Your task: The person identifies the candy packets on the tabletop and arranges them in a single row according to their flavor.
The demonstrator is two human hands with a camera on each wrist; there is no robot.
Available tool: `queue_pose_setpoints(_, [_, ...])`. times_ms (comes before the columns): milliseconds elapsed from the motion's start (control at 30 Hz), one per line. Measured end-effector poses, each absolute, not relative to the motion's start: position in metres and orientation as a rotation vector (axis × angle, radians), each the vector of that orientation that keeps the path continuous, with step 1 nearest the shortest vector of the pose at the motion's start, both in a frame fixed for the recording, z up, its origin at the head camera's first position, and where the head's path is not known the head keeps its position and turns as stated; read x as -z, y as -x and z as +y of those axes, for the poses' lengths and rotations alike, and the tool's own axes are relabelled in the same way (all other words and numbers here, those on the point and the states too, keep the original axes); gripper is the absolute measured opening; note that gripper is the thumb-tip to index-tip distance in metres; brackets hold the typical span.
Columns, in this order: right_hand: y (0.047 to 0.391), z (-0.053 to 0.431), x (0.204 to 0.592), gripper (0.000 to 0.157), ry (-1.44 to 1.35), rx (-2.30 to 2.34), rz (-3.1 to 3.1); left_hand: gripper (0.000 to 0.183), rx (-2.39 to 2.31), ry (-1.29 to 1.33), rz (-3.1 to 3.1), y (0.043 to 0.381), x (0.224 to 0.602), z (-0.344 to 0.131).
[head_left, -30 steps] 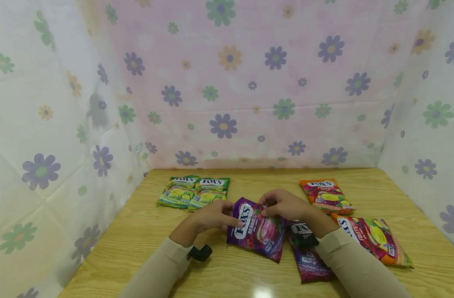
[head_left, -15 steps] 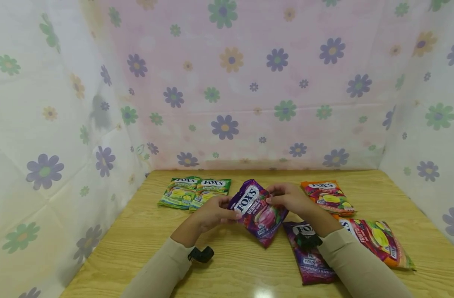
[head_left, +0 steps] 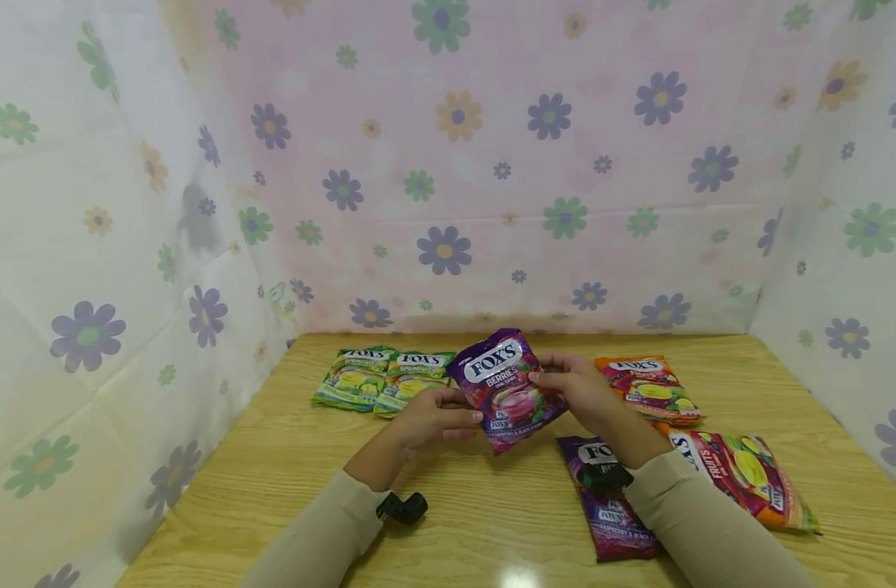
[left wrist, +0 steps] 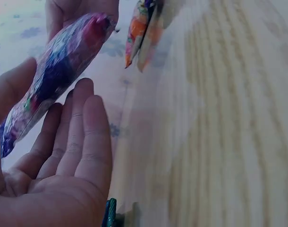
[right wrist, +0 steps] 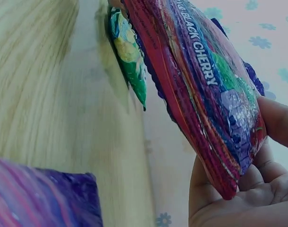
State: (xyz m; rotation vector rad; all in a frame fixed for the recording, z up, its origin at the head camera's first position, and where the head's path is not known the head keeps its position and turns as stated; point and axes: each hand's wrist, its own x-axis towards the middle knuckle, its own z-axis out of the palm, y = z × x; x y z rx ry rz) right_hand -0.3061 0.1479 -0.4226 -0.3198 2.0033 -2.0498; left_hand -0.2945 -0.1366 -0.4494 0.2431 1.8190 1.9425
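Up off the wooden table, a purple Fox's Berries candy bag [head_left: 502,396] is tilted with its printed front facing the head camera. My right hand [head_left: 580,390] pinches its right side, thumb on the front; in the right wrist view the fingers lie behind the bag [right wrist: 200,80]. At the bag's lower left is my left hand [head_left: 429,423]. In the left wrist view this left hand [left wrist: 63,165] has its fingers extended and palm up, with the bag [left wrist: 63,61] between thumb and fingers. Under my right forearm lies another purple Berries bag [head_left: 617,531], partly hidden.
Two green Fox's Spring Tea bags, one left [head_left: 355,380] and one overlapping it [head_left: 416,377], lie at the table's back left. On the right are two orange Fox's Fruits bags, one farther back [head_left: 649,390] and one nearer [head_left: 749,474]. Flowered cloth [head_left: 506,163] walls three sides.
The held Berries bag has risen from near the table and moved away from the body, turning so its lettering sits more level. Both hands have gone with it; the other bags have stayed put.
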Motion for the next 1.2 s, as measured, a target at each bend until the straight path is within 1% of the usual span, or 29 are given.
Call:
queue_pose_setpoints(133, [0.306,0.144,0.427,0.041,0.316,2.090,1.965,0.050,-1.991,-0.204,1.816,0.295,0.455,-0.135])
queue_pose_setpoints(367, [0.306,0.141,0.433,0.043,0.251,2.144,1.889,0.041,-2.104,-0.191,1.839,0.298,0.461,-0.134])
queue_pose_setpoints(500, [0.306,0.141,0.432,0.044,0.217,2.158,1.872,0.042,-2.155,-0.155,1.882,0.301,0.462,-0.135])
queue_pose_setpoints(833, [0.305,0.141,0.433,0.053,0.140,2.151,1.886,0.043,-2.264,-0.094,1.889,0.304,0.463,-0.138])
queue_pose_setpoints(1200, [0.304,0.142,0.435,0.052,0.211,2.106,1.980,0.041,-2.314,-0.072,1.842,0.306,0.459,-0.142])
